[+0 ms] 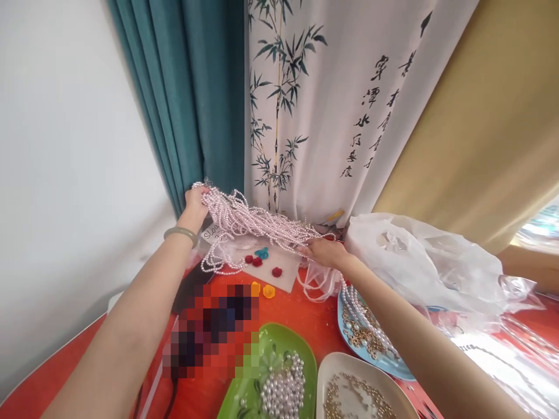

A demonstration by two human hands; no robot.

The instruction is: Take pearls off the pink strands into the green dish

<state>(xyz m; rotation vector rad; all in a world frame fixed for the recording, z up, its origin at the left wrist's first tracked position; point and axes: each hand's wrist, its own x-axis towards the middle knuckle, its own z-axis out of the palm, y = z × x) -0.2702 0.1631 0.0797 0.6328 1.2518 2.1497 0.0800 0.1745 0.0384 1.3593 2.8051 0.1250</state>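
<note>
Spanning the space beyond the green tray [273, 333], the pearl strands [262, 224] are clasped at one end by the left hand [196, 202] and supported by the right hand [326, 252], its finger closure unclear, apparently so that tangling is limited.

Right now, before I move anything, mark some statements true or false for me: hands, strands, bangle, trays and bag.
1. The pearl strands stretch between the left hand and the right hand. True.
2. The bangle is on the right wrist. False: it is on the left.
3. The green tray is empty. False: pearly beads lie in it.
4. The white plastic bag lies to the right of the right hand. True.
5. The left hand rests flat on the red table surface. False: it is raised in front of the teal curtain, holding the strands.
</note>
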